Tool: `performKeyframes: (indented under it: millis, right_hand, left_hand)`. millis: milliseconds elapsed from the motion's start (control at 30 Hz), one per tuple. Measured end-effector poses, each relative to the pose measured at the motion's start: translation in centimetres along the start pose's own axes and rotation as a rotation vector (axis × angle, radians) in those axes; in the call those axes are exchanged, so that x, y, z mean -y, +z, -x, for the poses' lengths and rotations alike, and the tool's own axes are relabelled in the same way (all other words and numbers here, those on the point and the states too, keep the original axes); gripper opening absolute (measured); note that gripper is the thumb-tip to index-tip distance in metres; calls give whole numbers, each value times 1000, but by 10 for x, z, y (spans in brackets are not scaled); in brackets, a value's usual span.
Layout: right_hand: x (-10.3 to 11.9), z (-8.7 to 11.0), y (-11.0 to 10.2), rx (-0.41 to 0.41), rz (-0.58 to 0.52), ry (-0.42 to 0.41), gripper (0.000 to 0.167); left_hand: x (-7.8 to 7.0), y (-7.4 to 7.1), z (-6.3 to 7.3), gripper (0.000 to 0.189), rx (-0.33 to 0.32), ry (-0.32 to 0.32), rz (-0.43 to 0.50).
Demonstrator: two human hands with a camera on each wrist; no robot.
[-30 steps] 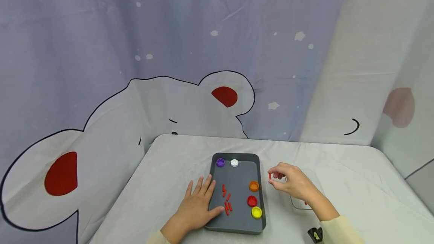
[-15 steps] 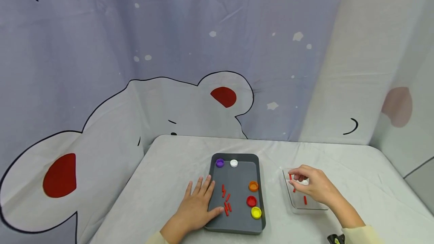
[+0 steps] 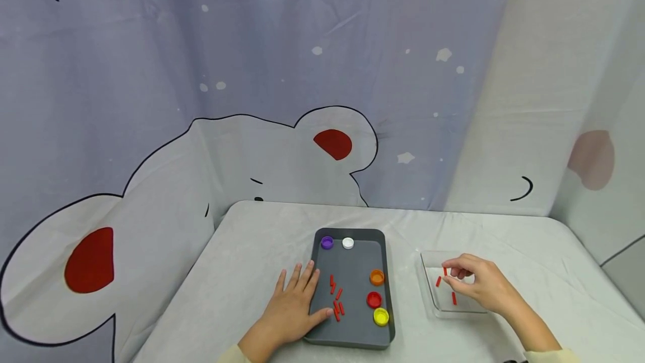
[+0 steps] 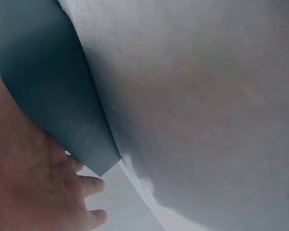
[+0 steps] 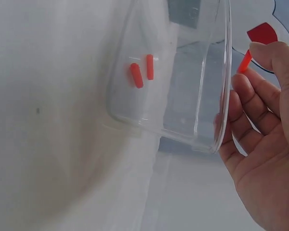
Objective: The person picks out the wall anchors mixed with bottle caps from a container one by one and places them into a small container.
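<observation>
Thumb and fingertip of the right hand (image 3: 477, 284) clamped on one red stick (image 5: 244, 62), held above the rim of the clear container (image 5: 183, 98). Right wrist view gives the pinch close up: stick short, slim, straight, bright red-orange, top end under the thumb. Other fingers slightly bent near the container wall; contact cannot be told. Below the fingertips, two loose sticks (image 5: 137, 75) lie apart in the container. Head view alone shows, left of these fingers, the yellow cap (image 3: 381, 317), red cap (image 3: 374, 299), orange cap (image 3: 377, 277), white cap (image 3: 347, 243) and purple cap (image 3: 327, 242) in a grey tray (image 3: 359, 332). Left hand (image 3: 288, 311): fingers spread, thumb over the tray's edge, just beside scattered sticks (image 3: 339, 294). Left wrist view adds its palm.
</observation>
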State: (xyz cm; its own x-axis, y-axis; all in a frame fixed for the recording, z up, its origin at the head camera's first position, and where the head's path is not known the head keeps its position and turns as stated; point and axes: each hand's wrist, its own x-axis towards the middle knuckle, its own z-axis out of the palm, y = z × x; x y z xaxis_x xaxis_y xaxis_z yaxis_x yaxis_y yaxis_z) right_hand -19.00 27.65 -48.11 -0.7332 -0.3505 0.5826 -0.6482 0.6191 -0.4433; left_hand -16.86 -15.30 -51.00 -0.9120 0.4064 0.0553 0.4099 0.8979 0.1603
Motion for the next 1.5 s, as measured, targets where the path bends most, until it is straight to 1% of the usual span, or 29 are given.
performKeyframes:
  millis: [300, 500, 633, 767, 833, 933, 1000, 1133, 1200, 1367, 1500]
  right_hand:
    - [-2, 5, 1, 2, -11, -20, 31]
    - [-1, 3, 3, -9, -5, -17, 32]
    - [7, -4, 11, -7, -32, -20, 30]
    - [18, -12, 24, 19, -58, -41, 28]
    - [24, -17, 32, 37, -70, -46, 28]
    - [33, -24, 44, 74, -84, -30, 26]
    - [38, -28, 50, 111, -92, -16, 23]
    - [49, -37, 64, 191, -130, -17, 22]
    - [54, -41, 71, 222, -153, -20, 23]
    - [66, -49, 84, 295, -198, 0, 23]
    - [74, -55, 97, 344, -207, -32, 25]
  left_hand:
    - [0, -1, 0, 90, -13, 11, 4]
    - [0, -1, 1, 89, -14, 13, -10]
    - [0, -1, 1, 90, -11, 11, -8]
    - [0, -2, 1, 89, -8, 8, -9]
    - [0, -2, 1, 89, -8, 9, -12]
    - [0, -2, 1, 88, -9, 10, -13]
    - [0, -3, 1, 88, -6, 9, -11]
    - [0, -4, 1, 88, 0, 10, -6]
    - [0, -4, 1, 88, 1, 10, -4]
    - [0, -4, 2, 87, -6, 11, -2]
    - [2, -1, 1, 87, -5, 9, -4]
